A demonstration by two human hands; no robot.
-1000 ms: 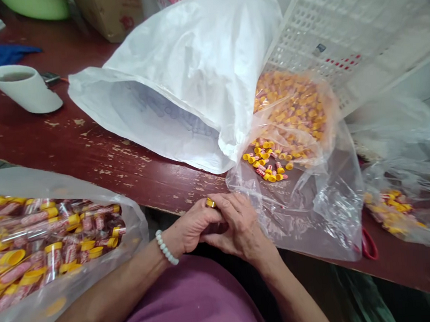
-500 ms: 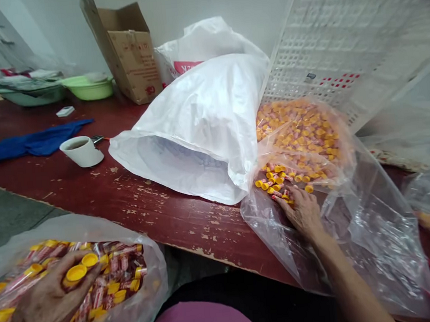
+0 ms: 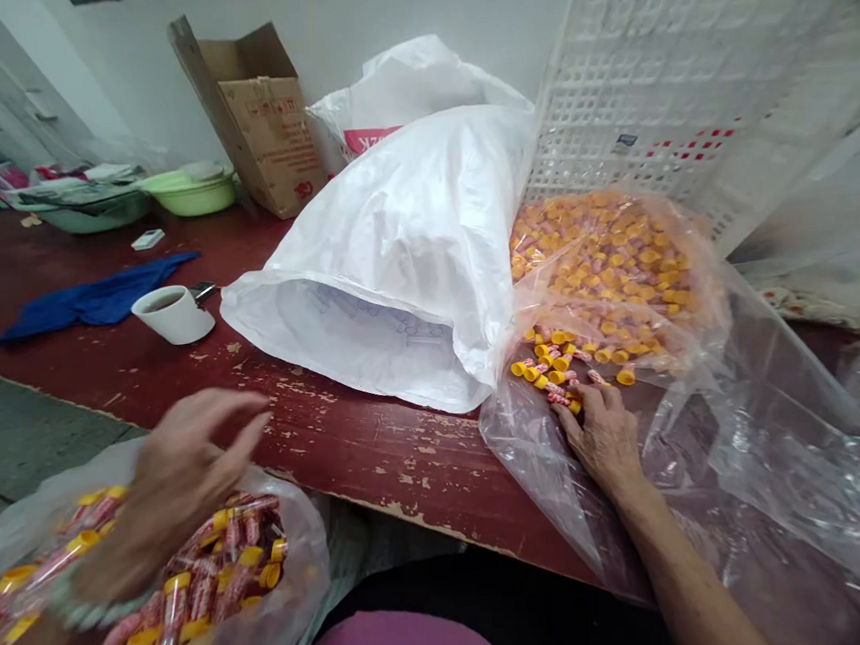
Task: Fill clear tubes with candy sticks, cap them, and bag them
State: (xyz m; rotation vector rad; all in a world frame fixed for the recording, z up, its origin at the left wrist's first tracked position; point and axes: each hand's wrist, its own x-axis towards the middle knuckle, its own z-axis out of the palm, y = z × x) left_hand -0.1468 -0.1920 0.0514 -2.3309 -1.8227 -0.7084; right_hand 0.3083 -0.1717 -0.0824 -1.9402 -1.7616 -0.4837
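My left hand (image 3: 193, 464) hovers over a clear plastic bag (image 3: 302, 534) of yellow-capped tubes with red-and-white contents (image 3: 204, 583). Its fingers curve apart, somewhat blurred, and nothing shows between them. A pale beaded bracelet circles that wrist. On the right, my right hand (image 3: 606, 438) rests at the mouth of a large clear bag (image 3: 758, 454), its fingertips closed on small yellow-capped tubes (image 3: 554, 367). Part of what those fingers grip is hidden. More such tubes fill the bag behind the hand.
On the worn red table (image 3: 382, 457), a white woven sack (image 3: 406, 224) lies with its mouth facing me. Left of it are a white cup (image 3: 193, 323) of dark liquid, a blue cloth (image 3: 100, 296), basins (image 3: 197, 194) and a cardboard box (image 3: 271, 141). A white perforated crate (image 3: 634, 74) leans behind.
My left hand has lifted from the tubes in the left bag and moved up and right; the caps between its fingers no longer show. My right hand has stayed nearly in place.
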